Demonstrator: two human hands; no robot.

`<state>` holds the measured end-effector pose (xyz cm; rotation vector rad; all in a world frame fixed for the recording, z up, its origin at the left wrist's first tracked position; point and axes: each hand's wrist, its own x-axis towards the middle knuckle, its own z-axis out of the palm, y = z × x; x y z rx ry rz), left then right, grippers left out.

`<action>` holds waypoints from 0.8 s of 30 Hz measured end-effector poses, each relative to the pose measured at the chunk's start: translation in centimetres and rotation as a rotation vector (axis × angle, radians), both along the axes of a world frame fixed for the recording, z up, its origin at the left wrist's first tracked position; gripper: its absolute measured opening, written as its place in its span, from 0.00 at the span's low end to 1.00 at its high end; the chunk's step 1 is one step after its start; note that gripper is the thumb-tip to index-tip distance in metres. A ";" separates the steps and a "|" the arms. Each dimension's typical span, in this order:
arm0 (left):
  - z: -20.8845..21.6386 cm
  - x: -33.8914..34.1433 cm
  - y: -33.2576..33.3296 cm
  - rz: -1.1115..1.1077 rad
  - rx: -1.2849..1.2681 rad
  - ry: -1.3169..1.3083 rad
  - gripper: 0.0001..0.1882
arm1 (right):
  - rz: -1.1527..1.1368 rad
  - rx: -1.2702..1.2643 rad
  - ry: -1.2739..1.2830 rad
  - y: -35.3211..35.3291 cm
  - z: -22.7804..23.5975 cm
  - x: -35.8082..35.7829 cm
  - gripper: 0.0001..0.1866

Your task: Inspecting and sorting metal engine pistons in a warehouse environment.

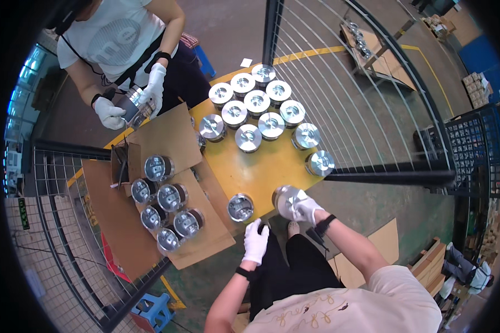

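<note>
In my gloved right hand is a silver engine piston, held by its side at the near edge of the yellow table. My gloved left hand is just off that edge, thumb and fingers apart, and nothing shows in its grasp. Closest to it stands another piston, with its recessed side facing up. Farther back, several pistons stand in rows, shiny crowns upward. On cardboard to the left, several more pistons stand with their recessed sides up.
Across the table, a co-worker's gloved hands hold a piston. Wire fence panels border the table on the right and left. A cardboard box stands on the left. A blue stool is at lower left.
</note>
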<state>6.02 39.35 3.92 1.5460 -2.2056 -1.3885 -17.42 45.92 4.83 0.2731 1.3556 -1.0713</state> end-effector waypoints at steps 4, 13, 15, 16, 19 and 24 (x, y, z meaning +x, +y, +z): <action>3.2 -3.6 -0.2 -0.029 0.347 0.034 0.30 | 0.290 -0.099 0.393 8.6 3.3 3.3 0.42; 11.1 -3.5 6.1 0.101 0.869 0.174 0.25 | 0.824 -0.140 1.099 14.2 20.3 7.6 0.35; 11.5 -3.1 7.6 0.242 1.151 0.486 0.25 | 0.802 -0.158 1.167 15.4 22.3 7.9 0.35; 10.8 -2.3 7.5 0.220 1.332 0.545 0.22 | 0.709 -0.230 1.194 16.2 22.9 8.2 0.37; 12.2 -2.0 8.5 0.250 1.459 0.687 0.20 | 0.581 -0.369 1.198 18.4 22.1 8.5 0.42; 16.3 -3.4 8.1 0.234 1.236 0.835 0.20 | 0.122 -0.402 0.582 20.0 22.7 9.8 0.52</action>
